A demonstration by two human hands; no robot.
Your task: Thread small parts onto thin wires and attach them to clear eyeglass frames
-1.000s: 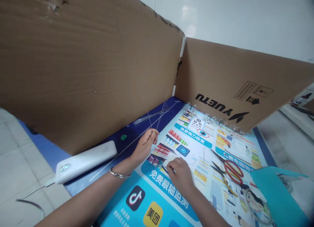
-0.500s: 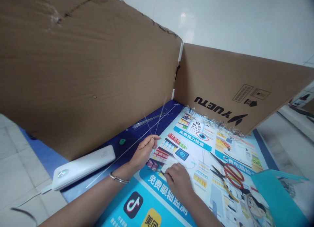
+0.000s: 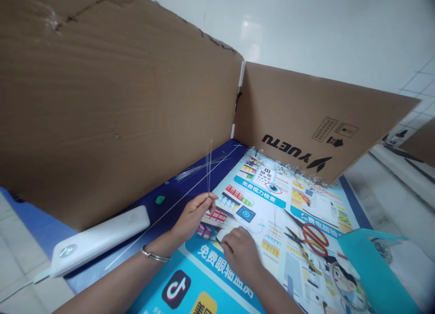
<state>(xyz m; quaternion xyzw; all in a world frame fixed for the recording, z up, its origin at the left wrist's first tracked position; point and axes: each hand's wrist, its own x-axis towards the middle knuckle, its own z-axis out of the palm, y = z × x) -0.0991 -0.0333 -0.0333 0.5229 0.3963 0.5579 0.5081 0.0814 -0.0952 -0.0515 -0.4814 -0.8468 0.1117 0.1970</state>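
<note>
Thin wires (image 3: 163, 215) pinched between thumb and fingertips of the left hand (image 3: 192, 216), clenched firmly around them. One long strand running diagonally through the grip, low end out past the white plastic case (image 3: 98, 241), high end toward the cardboard corner (image 3: 236, 105); a shorter strand upright above the fingers. Right hand (image 3: 239, 253) curled over a small white piece (image 3: 221, 234) on the printed poster (image 3: 265, 187) (any grip there impossible to tell), scissors (image 3: 303, 232) off to the side.

Glossy white tiled wall (image 3: 322, 28), light reflected on it, pale tiled floor (image 3: 20, 277), corrugated cardboard screens (image 3: 102, 101)
</note>
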